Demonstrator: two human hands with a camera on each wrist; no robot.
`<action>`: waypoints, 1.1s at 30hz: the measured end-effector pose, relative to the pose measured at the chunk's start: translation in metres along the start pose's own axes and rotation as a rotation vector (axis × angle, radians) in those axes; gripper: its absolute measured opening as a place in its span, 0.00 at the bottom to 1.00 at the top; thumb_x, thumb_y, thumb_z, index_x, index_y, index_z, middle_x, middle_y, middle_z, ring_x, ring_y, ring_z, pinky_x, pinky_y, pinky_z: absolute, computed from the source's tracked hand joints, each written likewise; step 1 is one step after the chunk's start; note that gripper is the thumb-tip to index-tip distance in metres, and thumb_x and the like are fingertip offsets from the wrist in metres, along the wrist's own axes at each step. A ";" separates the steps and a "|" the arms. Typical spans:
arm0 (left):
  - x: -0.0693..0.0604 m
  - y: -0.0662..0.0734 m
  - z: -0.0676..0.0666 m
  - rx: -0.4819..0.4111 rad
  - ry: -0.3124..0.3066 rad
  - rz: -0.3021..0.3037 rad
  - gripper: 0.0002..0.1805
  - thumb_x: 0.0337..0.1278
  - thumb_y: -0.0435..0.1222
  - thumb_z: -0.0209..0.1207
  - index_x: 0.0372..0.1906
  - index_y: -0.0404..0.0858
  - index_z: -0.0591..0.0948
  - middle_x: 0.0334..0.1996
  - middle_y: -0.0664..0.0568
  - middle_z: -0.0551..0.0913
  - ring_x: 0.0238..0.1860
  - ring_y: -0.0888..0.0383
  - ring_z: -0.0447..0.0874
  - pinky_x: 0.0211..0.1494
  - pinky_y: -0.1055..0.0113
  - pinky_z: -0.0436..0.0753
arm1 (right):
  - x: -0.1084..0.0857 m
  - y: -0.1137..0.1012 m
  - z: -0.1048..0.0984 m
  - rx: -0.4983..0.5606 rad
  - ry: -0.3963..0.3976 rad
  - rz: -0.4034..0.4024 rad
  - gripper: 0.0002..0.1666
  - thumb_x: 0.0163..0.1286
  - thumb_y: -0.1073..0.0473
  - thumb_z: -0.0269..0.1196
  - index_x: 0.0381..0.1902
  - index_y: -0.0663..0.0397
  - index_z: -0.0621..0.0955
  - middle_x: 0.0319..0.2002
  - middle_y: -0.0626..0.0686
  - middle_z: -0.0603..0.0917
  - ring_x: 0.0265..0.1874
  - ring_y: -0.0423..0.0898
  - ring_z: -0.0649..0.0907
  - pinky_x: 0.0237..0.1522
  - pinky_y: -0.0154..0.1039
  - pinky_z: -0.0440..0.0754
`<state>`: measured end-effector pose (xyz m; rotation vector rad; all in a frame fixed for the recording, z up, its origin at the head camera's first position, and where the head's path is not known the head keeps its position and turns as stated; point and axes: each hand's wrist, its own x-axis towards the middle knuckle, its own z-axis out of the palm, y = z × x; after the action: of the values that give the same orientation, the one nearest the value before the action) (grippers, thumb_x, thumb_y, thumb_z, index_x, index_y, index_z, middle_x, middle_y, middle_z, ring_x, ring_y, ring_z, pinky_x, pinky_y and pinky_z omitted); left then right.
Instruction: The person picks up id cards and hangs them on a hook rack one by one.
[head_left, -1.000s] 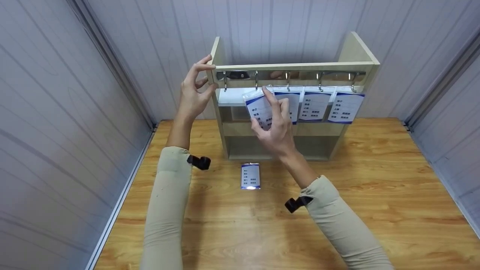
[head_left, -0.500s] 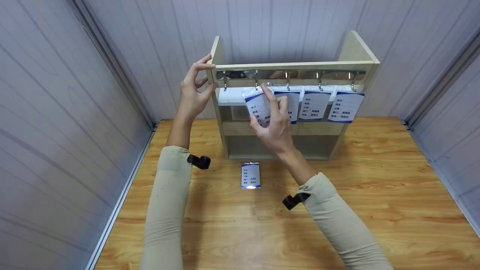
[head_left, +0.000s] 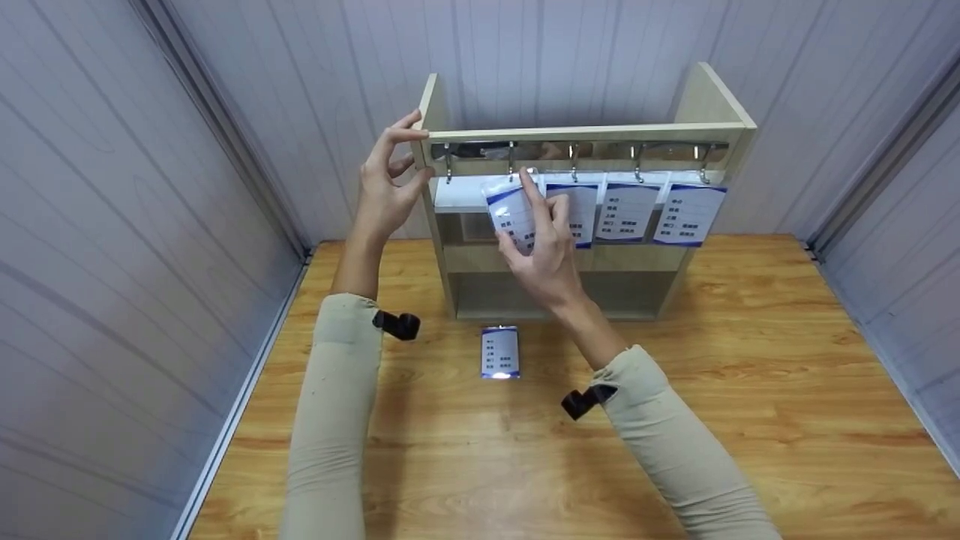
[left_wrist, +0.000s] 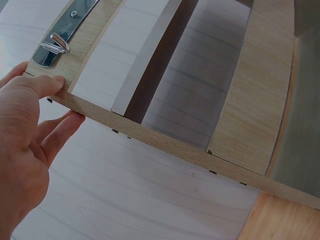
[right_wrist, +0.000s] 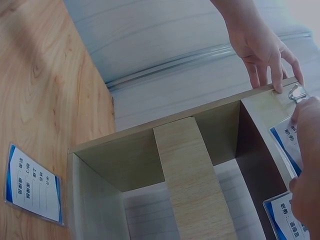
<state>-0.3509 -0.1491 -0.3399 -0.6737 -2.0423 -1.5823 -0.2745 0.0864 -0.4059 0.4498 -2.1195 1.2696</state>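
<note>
My left hand grips the upper left corner of a light wooden shelf unit. In the left wrist view, thumb and fingers lie on both sides of its side panel. My right hand pinches a white-and-blue badge in a clear sleeve, held tilted. The sleeve's top edge is at the second hook from the left; whether the hook passes through it cannot be told. To the right hang three similar badges, the nearest partly behind the right hand.
A metal hook rail runs along the shelf's top board, its leftmost hook bare. Another badge lies flat on the wood-look surface before the shelf. Panelled walls stand behind and at both sides.
My right hand has shifted slightly left and up with the badge, bringing its sleeve's top edge to the second hook. The left hand keeps its grip on the shelf.
</note>
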 end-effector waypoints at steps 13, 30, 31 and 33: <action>-0.003 -0.001 -0.002 0.013 -0.007 0.006 0.23 0.69 0.19 0.65 0.65 0.31 0.81 0.85 0.45 0.75 0.84 0.46 0.76 0.82 0.46 0.86 | 0.000 0.001 0.002 -0.022 0.001 -0.015 0.51 0.72 0.62 0.73 0.88 0.62 0.65 0.52 0.59 0.68 0.46 0.51 0.76 0.48 0.40 0.90; -0.004 0.001 -0.001 0.010 -0.005 -0.005 0.22 0.69 0.19 0.65 0.65 0.32 0.81 0.85 0.46 0.75 0.86 0.46 0.74 0.83 0.48 0.85 | 0.002 -0.004 0.003 -0.037 -0.032 0.080 0.53 0.72 0.63 0.75 0.89 0.58 0.64 0.54 0.59 0.67 0.48 0.50 0.76 0.52 0.47 0.94; -0.004 0.001 -0.001 0.009 -0.004 -0.006 0.22 0.69 0.19 0.65 0.65 0.32 0.81 0.85 0.46 0.75 0.86 0.46 0.74 0.83 0.48 0.85 | 0.004 -0.003 0.003 -0.034 -0.036 0.089 0.53 0.72 0.63 0.75 0.89 0.58 0.64 0.54 0.59 0.67 0.48 0.50 0.76 0.52 0.48 0.94; -0.003 0.001 -0.001 0.012 -0.003 -0.006 0.23 0.69 0.19 0.65 0.66 0.32 0.81 0.85 0.46 0.74 0.86 0.46 0.74 0.83 0.48 0.85 | 0.005 -0.002 0.003 -0.032 -0.038 0.098 0.53 0.72 0.63 0.75 0.89 0.58 0.64 0.54 0.59 0.67 0.47 0.50 0.76 0.52 0.48 0.94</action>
<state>-0.3479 -0.1506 -0.3412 -0.6668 -2.0558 -1.5721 -0.2780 0.0827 -0.4021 0.3625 -2.2141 1.2889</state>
